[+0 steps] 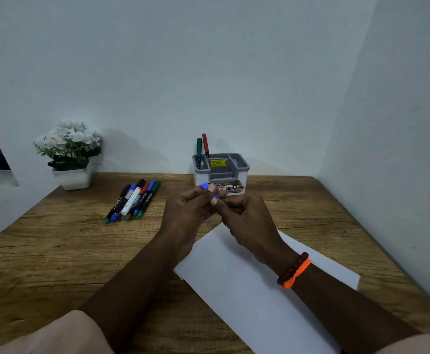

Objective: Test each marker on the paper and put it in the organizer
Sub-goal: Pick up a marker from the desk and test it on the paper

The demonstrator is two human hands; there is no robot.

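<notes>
Two hands (216,213), slim blue marker (210,190)

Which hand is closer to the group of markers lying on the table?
Left. The left hand is just right of the loose markers, above the wooden table. The right hand is farther right, beyond the left hand, over the paper.
</notes>
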